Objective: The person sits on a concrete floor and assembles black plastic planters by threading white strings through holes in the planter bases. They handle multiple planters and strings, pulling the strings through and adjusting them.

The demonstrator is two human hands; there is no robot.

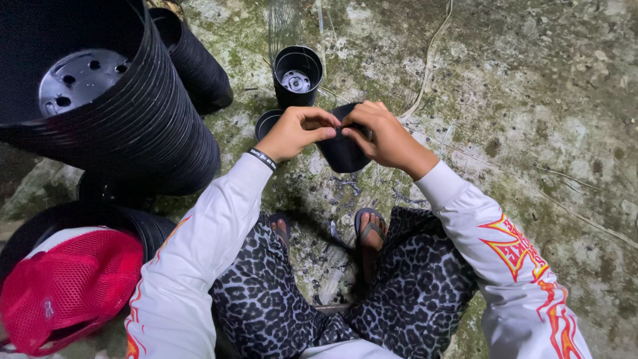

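— Pinching, both of them: the left hand (297,130) and the right hand (382,136) have their fingers curled in tight on the rim of a small black pot (342,151), thumbs pressed toward the fingertips, barely any gap between them.

— And the pot sits where, against those fingers?

— It hangs between the two hands, its upper edge caught in both grips, its body tilted and dropping below the knuckles toward the person's feet. The left fingers (318,121) close on the near-left part of the rim, the right fingers (362,121) on the part just beside them; the two sets of fingertips almost touch. (How the rim looks under the fingers I cannot tell, they cover it.)

— What stands around it?

— Just beyond the hands an upright black pot (297,74) shows drain holes in its bottom, and another small pot (267,122) peeks out beside the left wrist, which wears a dark band. To the left lies a thick stack of nested black pots (133,113) on its side, a thinner stack (196,63) behind it.

— And the ground?

— Rough concrete floor (531,100), blotched with green and grey, with thin strands trailing across it. The person crouches in sandals, patterned trousers and white sleeves with flame print. A red mesh cap (66,286) rests at lower left, on another dark pot.
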